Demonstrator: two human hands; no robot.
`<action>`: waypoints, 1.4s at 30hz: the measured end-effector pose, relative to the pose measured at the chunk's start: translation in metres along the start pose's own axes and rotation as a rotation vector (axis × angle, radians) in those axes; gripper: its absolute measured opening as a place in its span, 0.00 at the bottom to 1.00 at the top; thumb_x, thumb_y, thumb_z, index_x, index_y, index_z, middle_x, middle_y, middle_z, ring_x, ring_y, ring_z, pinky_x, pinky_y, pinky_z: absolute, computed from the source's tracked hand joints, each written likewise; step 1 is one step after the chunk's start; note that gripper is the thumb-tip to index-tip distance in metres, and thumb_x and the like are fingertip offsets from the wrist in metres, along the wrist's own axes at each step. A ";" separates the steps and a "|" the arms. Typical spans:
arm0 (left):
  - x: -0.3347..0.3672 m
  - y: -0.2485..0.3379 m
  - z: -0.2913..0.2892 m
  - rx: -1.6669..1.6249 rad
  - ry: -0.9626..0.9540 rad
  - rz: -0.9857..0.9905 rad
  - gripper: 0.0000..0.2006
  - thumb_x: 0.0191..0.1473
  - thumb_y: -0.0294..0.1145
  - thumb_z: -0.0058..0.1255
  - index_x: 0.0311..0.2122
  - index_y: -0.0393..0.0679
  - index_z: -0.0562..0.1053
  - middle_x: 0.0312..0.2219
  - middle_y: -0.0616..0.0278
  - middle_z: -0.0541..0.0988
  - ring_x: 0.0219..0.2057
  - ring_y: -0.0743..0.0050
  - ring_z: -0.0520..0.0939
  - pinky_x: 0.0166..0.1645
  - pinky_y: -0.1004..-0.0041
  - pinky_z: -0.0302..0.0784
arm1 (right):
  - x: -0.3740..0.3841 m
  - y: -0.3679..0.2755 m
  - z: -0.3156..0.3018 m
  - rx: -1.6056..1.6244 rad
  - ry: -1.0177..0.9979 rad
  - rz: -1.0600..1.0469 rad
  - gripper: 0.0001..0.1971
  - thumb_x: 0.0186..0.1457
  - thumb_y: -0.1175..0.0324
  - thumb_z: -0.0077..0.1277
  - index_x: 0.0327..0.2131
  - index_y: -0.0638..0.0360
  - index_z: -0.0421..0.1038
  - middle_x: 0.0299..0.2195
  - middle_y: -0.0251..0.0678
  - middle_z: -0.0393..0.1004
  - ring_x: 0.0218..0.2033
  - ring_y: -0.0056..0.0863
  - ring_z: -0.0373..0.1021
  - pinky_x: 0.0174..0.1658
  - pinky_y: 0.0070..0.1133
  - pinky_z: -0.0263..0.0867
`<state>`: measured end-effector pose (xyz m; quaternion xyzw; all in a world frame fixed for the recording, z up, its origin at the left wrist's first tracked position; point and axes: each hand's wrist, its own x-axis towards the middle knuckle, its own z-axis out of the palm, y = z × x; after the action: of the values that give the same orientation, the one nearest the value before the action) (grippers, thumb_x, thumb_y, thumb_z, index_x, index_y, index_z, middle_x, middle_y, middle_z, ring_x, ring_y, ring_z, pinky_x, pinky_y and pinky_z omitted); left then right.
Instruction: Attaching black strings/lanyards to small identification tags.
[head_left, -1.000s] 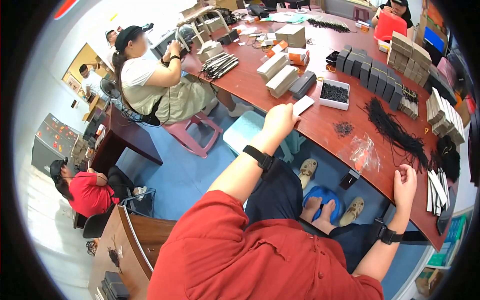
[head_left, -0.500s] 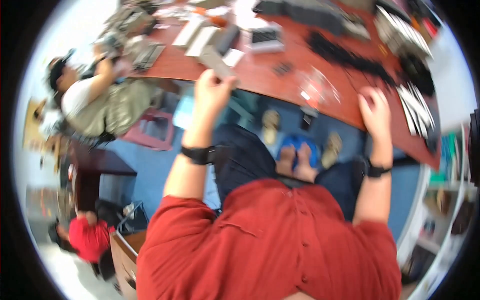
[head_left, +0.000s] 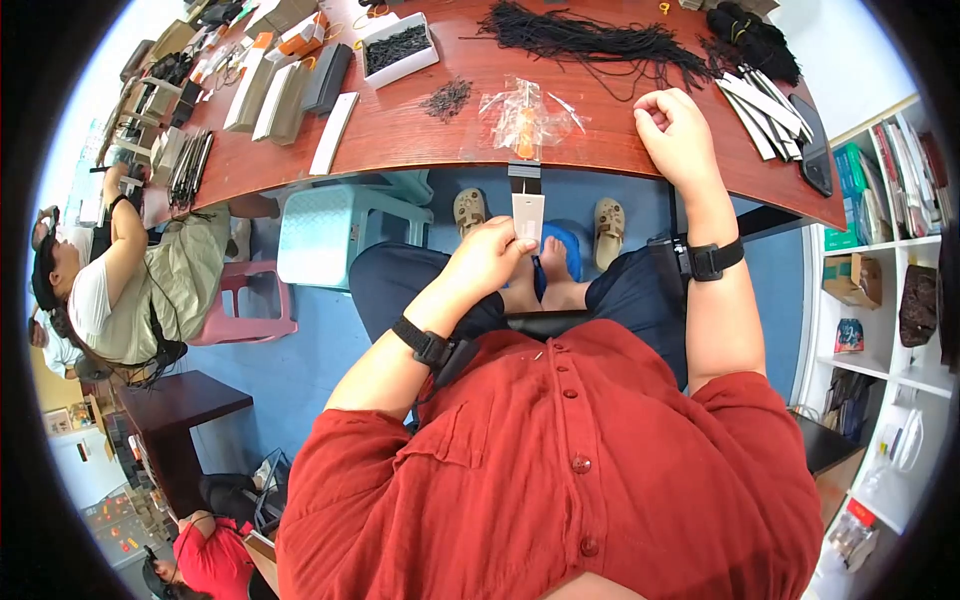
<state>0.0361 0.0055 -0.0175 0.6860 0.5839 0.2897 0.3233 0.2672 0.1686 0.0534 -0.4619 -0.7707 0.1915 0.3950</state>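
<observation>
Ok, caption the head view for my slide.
Left hand holding a pale tag before the red table, right hand curled near its edge.

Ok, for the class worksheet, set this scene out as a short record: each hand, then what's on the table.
Left hand: pinching a pale flat piece
Right hand: fingers curled at the table edge; nothing visibly held
Table: red-brown
Container: white box of small black pieces
Loose: dark heap, clear plastic bag
Far side: black cords
Right side: pale strips
</observation>
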 end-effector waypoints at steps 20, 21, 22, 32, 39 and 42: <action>-0.006 0.024 -0.043 0.230 0.330 -0.086 0.15 0.51 0.40 0.52 0.35 0.37 0.73 0.30 0.51 0.75 0.33 0.52 0.76 0.39 0.64 0.72 | 0.026 -0.012 0.001 -0.148 -0.072 -0.186 0.06 0.51 0.70 0.51 0.29 0.62 0.68 0.26 0.40 0.69 0.30 0.38 0.69 0.35 0.29 0.65; -0.009 0.030 -0.053 0.182 0.268 -0.080 0.14 0.54 0.40 0.50 0.39 0.39 0.73 0.26 0.59 0.73 0.27 0.66 0.75 0.34 0.72 0.71 | 0.022 -0.017 -0.005 -0.011 -0.095 -0.115 0.06 0.51 0.70 0.50 0.29 0.62 0.68 0.25 0.39 0.69 0.28 0.34 0.68 0.33 0.27 0.65; -0.007 0.037 -0.058 -0.080 0.135 -0.140 0.14 0.55 0.40 0.48 0.40 0.40 0.73 0.25 0.62 0.72 0.26 0.71 0.73 0.32 0.75 0.70 | 0.015 -0.022 -0.011 0.117 -0.133 -0.005 0.05 0.51 0.70 0.50 0.29 0.62 0.67 0.24 0.37 0.69 0.26 0.30 0.68 0.32 0.26 0.64; 0.067 0.102 -0.030 -1.454 -0.040 -0.255 0.11 0.59 0.37 0.46 0.41 0.42 0.71 0.22 0.75 0.69 0.18 0.88 0.63 0.22 0.85 0.57 | -0.062 -0.073 -0.038 0.573 -0.421 0.213 0.02 0.53 0.75 0.48 0.31 0.62 0.67 0.22 0.28 0.69 0.24 0.13 0.64 0.28 0.14 0.61; 0.029 0.082 -0.083 -1.598 0.073 -0.133 0.07 0.60 0.36 0.43 0.37 0.46 0.70 0.25 0.73 0.69 0.19 0.88 0.63 0.23 0.86 0.59 | -0.083 -0.052 -0.064 0.706 -0.550 0.325 0.04 0.56 0.75 0.47 0.33 0.65 0.71 0.26 0.28 0.71 0.24 0.13 0.64 0.29 0.13 0.62; 0.007 0.066 -0.091 -1.639 0.208 -0.123 0.07 0.60 0.36 0.43 0.36 0.46 0.70 0.24 0.72 0.69 0.19 0.87 0.63 0.23 0.85 0.59 | -0.086 -0.044 -0.063 0.763 -0.590 0.414 0.04 0.56 0.74 0.47 0.32 0.63 0.71 0.26 0.27 0.71 0.24 0.13 0.63 0.29 0.13 0.61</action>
<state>0.0074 0.0144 0.0911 0.1693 0.2509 0.6674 0.6804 0.3151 0.0677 0.0839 -0.3544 -0.6172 0.6545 0.2552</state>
